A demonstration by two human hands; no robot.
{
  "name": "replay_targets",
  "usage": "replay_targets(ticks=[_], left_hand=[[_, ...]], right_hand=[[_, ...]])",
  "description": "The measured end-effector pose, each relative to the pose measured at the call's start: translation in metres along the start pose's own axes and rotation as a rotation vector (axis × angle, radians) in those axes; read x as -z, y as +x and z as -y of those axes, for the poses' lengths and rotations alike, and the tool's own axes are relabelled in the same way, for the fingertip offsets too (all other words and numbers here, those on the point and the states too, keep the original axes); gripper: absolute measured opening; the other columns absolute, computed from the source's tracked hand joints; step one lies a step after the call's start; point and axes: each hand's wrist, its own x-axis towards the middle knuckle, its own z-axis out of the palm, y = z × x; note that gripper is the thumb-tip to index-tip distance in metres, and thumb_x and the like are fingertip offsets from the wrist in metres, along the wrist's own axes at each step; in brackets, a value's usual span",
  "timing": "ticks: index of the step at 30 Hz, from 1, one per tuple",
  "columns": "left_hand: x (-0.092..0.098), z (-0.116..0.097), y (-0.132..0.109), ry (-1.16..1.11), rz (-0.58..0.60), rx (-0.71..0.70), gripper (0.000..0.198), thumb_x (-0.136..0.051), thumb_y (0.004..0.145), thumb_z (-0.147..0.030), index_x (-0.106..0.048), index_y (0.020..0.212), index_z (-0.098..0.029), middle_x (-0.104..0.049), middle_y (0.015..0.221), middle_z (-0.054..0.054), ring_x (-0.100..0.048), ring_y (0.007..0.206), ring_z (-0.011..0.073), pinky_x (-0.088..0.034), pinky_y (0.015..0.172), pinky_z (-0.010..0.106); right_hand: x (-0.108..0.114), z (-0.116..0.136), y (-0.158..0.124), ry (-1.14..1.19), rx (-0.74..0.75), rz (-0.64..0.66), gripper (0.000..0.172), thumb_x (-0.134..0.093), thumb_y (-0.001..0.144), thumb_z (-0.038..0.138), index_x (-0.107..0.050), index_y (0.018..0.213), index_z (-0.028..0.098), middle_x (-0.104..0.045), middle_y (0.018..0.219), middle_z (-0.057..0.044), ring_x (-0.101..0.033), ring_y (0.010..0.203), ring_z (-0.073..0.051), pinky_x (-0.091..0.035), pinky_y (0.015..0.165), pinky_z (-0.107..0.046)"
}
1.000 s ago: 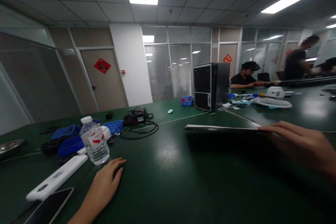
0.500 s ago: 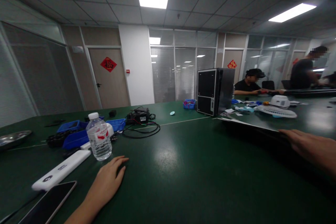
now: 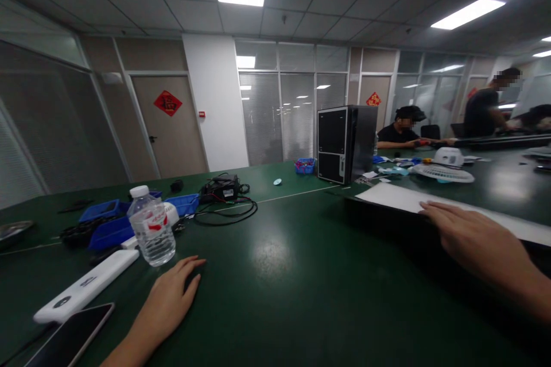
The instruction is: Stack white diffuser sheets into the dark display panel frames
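My left hand (image 3: 169,297) lies on the green tabletop (image 3: 275,309) with its fingers stretched out and holds nothing. Just beyond it stands a clear plastic water bottle (image 3: 151,229) with a white cap. On the right, my right hand (image 3: 477,241) grips the near edge of a thin flat panel (image 3: 396,199), white on top with a dark edge. The panel is tilted, and a dark area lies beneath it. Its fingers rest on the white face; the thumb is hidden from view.
A white oblong device (image 3: 88,285) and a phone (image 3: 71,335) lie left of my left hand. Blue bins (image 3: 112,234), a black adapter with cables (image 3: 221,187) and a black computer tower (image 3: 344,143) stand farther back. A seated person (image 3: 398,129) works beyond a white fan (image 3: 443,172).
My right hand has moved left and inward over the panel, which has tipped so that more of its white face shows. The left hand stays on the table. The view has shifted slightly.
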Motion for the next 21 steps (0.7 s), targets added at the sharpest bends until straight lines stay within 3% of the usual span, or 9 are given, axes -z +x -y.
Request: replay_targets(ticks=[2,5,8,13,16,18,21], left_hand=[[-0.002,0.000,0.002,-0.002,0.000,-0.003,0.043,-0.046,0.092,-0.041,-0.067,0.125,-0.025,-0.062,0.138,0.007,-0.060,0.125,0.0278,-0.044,0.110,0.049],[-0.002,-0.002,0.004,-0.002,0.000,-0.012,0.043,-0.045,0.093,-0.044,-0.066,0.126,-0.025,-0.063,0.138,0.007,-0.060,0.125,0.0277,-0.045,0.109,0.049],[0.000,-0.008,0.004,-0.003,-0.012,-0.034,0.043,-0.044,0.095,-0.046,-0.067,0.125,-0.027,-0.064,0.137,0.006,-0.061,0.126,0.0275,-0.047,0.109,0.049],[0.006,-0.027,0.001,-0.035,-0.017,-0.101,0.043,-0.043,0.096,-0.048,-0.067,0.127,-0.030,-0.063,0.141,0.002,-0.058,0.130,0.0265,-0.044,0.111,0.047],[0.009,-0.042,-0.006,-0.040,0.031,-0.158,0.046,-0.042,0.097,-0.048,-0.057,0.138,-0.035,-0.052,0.151,-0.001,-0.053,0.135,0.0265,-0.042,0.112,0.048],[0.011,-0.051,-0.011,-0.021,0.074,-0.214,0.047,-0.044,0.096,-0.048,-0.053,0.141,-0.038,-0.047,0.154,-0.003,-0.049,0.137,0.0268,-0.040,0.112,0.049],[0.015,-0.059,-0.015,0.009,0.131,-0.273,0.046,-0.048,0.094,-0.049,-0.053,0.140,-0.043,-0.042,0.156,-0.005,-0.048,0.138,0.0285,-0.042,0.110,0.050]], right_hand=[[0.017,0.025,-0.006,0.062,0.080,-0.010,0.050,-0.041,0.083,0.018,-0.065,0.127,0.015,-0.068,0.125,-0.014,-0.068,0.104,-0.030,-0.057,0.087,-0.049],[0.037,0.061,-0.015,0.287,0.181,-0.022,0.051,-0.048,0.081,0.021,-0.064,0.129,0.027,-0.070,0.123,-0.008,-0.072,0.096,-0.028,-0.061,0.079,-0.047],[0.053,0.095,-0.016,0.552,0.278,0.016,0.058,-0.052,0.081,0.018,-0.057,0.136,0.035,-0.067,0.128,-0.001,-0.070,0.103,-0.027,-0.061,0.083,-0.049],[0.069,0.138,-0.004,0.774,0.426,0.191,0.057,-0.051,0.084,0.016,-0.057,0.138,0.030,-0.063,0.134,-0.003,-0.065,0.117,-0.026,-0.056,0.092,-0.047],[0.065,0.148,0.006,0.847,0.543,0.307,0.045,-0.051,0.094,0.031,-0.055,0.139,0.029,-0.062,0.138,-0.004,-0.059,0.124,-0.025,-0.051,0.099,-0.044],[0.052,0.145,0.016,0.890,0.588,0.399,0.049,-0.053,0.095,0.049,-0.055,0.139,0.029,-0.063,0.136,-0.005,-0.058,0.125,-0.026,-0.049,0.101,-0.043],[0.013,0.122,0.038,0.812,0.465,0.486,0.056,-0.049,0.094,0.058,-0.053,0.141,0.027,-0.062,0.136,-0.009,-0.059,0.123,-0.026,-0.046,0.102,-0.042]])
